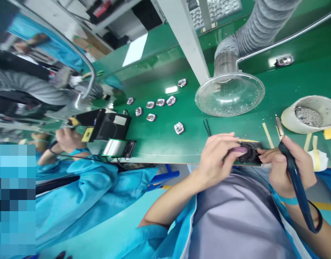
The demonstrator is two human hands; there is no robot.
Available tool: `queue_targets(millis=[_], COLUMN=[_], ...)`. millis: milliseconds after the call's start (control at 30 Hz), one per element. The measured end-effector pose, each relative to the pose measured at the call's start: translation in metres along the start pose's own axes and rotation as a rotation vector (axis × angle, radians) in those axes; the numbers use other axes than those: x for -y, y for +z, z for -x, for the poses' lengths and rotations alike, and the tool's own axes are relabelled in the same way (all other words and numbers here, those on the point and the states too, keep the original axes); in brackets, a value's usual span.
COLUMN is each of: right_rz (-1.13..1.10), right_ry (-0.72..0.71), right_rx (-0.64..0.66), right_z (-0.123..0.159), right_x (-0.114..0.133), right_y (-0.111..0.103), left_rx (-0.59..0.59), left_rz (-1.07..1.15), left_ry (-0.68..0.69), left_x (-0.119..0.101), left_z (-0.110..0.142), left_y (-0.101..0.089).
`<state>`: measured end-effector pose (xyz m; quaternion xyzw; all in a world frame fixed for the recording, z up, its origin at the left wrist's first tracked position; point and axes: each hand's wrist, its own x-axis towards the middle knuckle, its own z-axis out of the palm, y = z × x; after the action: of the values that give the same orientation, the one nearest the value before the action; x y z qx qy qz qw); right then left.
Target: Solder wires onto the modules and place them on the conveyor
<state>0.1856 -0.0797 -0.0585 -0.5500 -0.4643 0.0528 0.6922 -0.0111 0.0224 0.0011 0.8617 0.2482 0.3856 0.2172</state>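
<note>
My left hand (218, 156) is closed in a pinch on a small purple-edged part (239, 149). That part is over or against a black fixture block (251, 153) at the table's front edge; whether it is seated there I cannot tell. A dark blue soldering iron (295, 180) is gripped in my right hand (292, 169), its metal tip pointing up and away from the block. Fingers of the right hand touch the block's right side. Two thin black wires (206, 127) lie on the table just beyond my left hand.
Several small silvery modules (179, 128) are scattered on the green table, one (284, 60) at far right. A clear fume hood (230, 95) hangs ahead. A whitish cup (311, 113) of metal scraps stands right, near yellow strips (268, 135). A co-worker's hand (68, 139) works beside black equipment (113, 124) at left.
</note>
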Motion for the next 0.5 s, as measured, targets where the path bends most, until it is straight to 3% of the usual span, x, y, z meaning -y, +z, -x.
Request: queue_targets(millis=[100, 233, 367, 500], right_rz=[-0.007, 0.065, 0.16, 0.197], right_ry=[-0.028, -0.047, -0.083, -0.121], right_rx=[-0.006, 0.07, 0.061, 0.078], right_z=[0.002, 0.009, 0.016, 0.017], right_x=[-0.003, -0.008, -0.012, -0.012], right_y=[0.002, -0.002, -0.006, -0.005], left_rx=[-0.103, -0.175, -0.041, 0.031], left_rz=[-0.129, -0.451, -0.706, -0.815], left_ry=[-0.051, -0.208, -0.476, -0.607], left_x=[0.04, 0.131, 0.218, 0.269], left_z=[-0.004, -0.03, -0.07, -0.103], left_y=[-0.039, -0.092, -0.136, -0.16])
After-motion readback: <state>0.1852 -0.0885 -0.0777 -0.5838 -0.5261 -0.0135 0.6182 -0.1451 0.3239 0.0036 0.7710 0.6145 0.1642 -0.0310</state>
